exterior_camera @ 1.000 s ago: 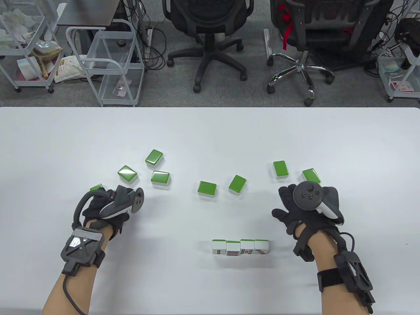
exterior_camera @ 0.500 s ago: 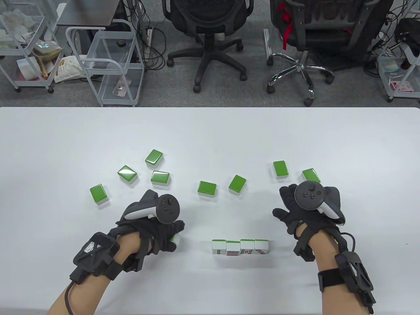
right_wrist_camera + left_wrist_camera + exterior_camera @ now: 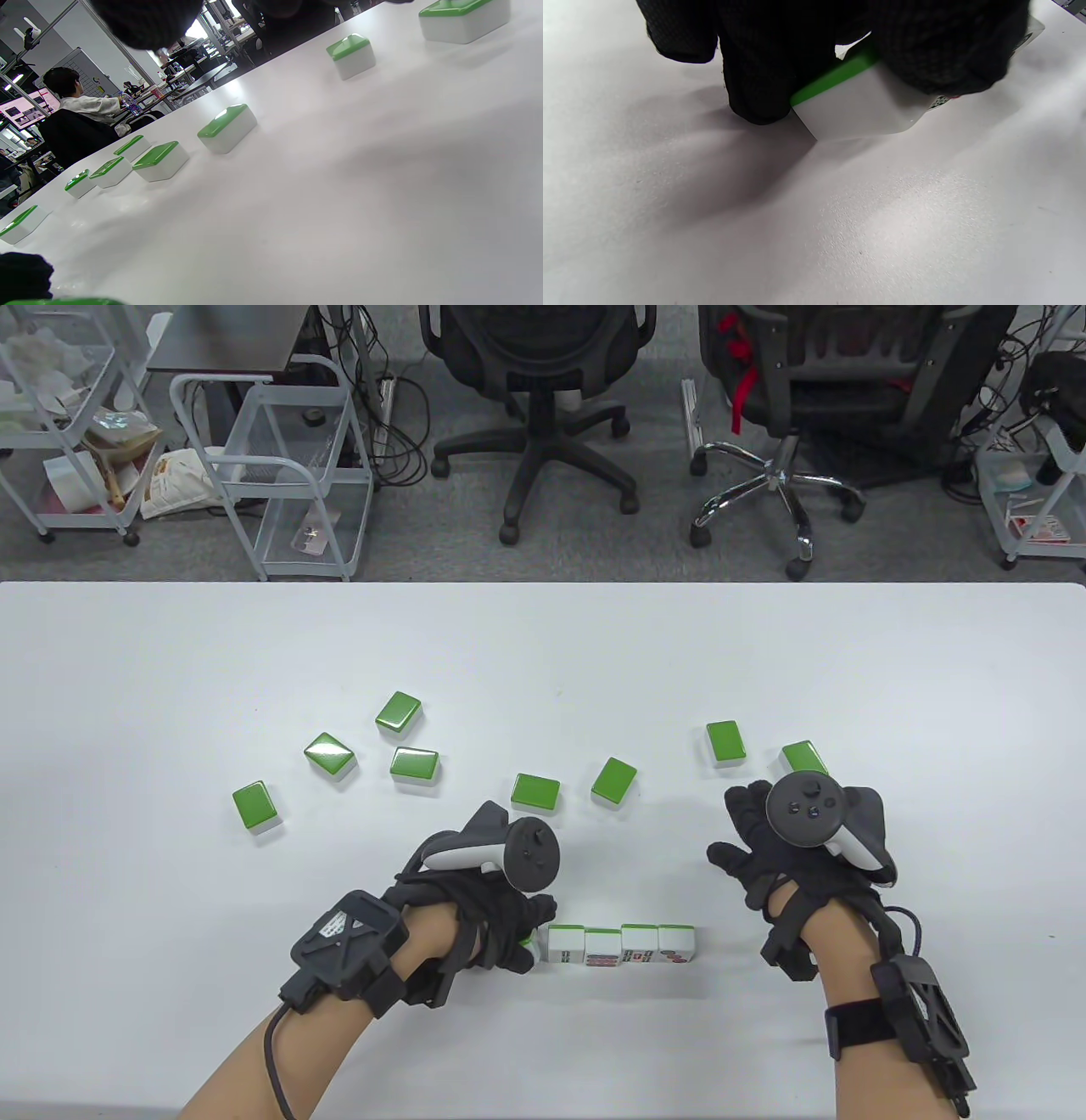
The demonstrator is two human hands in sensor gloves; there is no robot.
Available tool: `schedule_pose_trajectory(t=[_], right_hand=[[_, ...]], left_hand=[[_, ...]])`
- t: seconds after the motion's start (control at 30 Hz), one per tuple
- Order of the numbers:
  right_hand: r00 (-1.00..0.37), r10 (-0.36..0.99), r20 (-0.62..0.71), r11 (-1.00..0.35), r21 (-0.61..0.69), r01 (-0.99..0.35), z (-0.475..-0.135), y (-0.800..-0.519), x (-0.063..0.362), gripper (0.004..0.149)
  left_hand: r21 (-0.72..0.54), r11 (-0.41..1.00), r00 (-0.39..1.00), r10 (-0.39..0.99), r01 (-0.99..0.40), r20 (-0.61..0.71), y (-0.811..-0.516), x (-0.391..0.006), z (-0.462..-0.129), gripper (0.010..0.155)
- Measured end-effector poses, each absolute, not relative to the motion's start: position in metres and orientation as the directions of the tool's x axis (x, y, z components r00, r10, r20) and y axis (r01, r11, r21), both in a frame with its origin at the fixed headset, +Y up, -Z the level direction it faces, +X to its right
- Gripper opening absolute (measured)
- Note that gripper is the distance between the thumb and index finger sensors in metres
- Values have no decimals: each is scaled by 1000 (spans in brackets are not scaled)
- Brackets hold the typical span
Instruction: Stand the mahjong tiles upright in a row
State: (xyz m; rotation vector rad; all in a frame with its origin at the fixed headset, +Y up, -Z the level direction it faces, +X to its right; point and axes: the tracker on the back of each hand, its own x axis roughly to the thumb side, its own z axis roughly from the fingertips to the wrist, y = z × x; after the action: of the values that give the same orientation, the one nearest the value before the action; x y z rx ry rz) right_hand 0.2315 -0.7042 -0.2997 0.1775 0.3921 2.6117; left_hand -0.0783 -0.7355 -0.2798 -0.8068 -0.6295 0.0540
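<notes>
Placement step: left hand point(image 3: 475, 916) pinches a green-backed mahjong tile point(image 3: 857, 99) just left of the four-tile standing row point(image 3: 622, 943), needing to seat it upright, flush; right hand point(image 3: 789, 848) rests splayed, empty, beyond the row's right end.

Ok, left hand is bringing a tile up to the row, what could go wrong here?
The left hand grips the held tile tilted, right by the standing row; a nudge could topple those four tiles like dominoes. The fingers wrap it closely, so letting go might tip it over.
</notes>
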Motion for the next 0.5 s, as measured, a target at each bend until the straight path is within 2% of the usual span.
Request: schedule_pose_trajectory(t=[0.23, 0.5], right_hand=[[-870, 491, 49, -835, 311, -454, -299, -704, 232, 78], [-870, 490, 49, -834, 318, -452, -299, -704, 233, 78]], left_hand=[[-661, 742, 821, 305, 112, 483, -735, -79, -286, 72], [-622, 783, 832, 328, 26, 448, -727, -91, -289, 75]])
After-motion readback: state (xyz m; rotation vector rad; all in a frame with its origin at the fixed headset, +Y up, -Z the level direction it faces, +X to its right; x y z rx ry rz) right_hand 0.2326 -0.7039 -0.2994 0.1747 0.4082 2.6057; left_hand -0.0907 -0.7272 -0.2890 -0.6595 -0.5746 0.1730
